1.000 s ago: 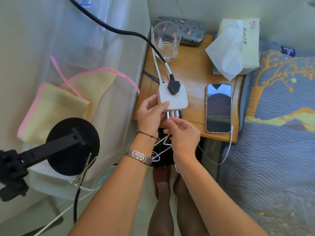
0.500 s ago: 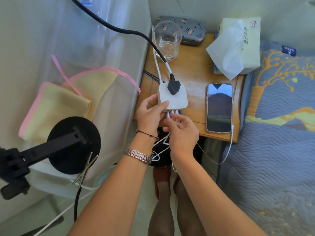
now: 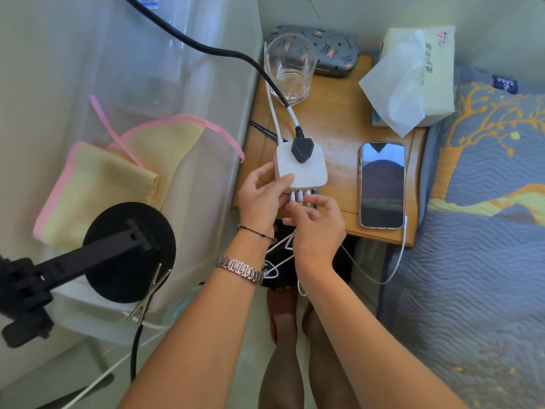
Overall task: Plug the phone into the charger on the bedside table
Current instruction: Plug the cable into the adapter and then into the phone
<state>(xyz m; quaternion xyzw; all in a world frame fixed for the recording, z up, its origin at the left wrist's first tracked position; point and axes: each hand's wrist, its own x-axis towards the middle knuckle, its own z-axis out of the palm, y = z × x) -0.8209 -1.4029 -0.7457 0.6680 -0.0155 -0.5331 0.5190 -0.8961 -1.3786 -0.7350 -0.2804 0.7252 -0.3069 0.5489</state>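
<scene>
A white square charger (image 3: 306,172) with a black plug on top lies near the front left of the wooden bedside table (image 3: 336,125). Several USB plugs stick out of its near side. My left hand (image 3: 261,199) grips the charger's near left corner, thumb on top. My right hand (image 3: 317,228) pinches one of the USB plugs at the charger's ports. The phone (image 3: 382,185) lies face up on the table to the right. A thin white cable (image 3: 398,261) runs from the phone's bottom edge and loops down off the table toward my right hand.
An empty glass (image 3: 290,72), a patterned case (image 3: 333,54) and a tissue pack (image 3: 413,81) stand at the back of the table. A bed with a blue cover (image 3: 472,261) is at the right, a clear plastic bin (image 3: 118,98) and a black stand (image 3: 118,255) at the left.
My right hand has moved up a little toward the charger's ports and its fingers have shifted on the USB plugs. My left hand keeps its hold on the charger. The phone has not moved.
</scene>
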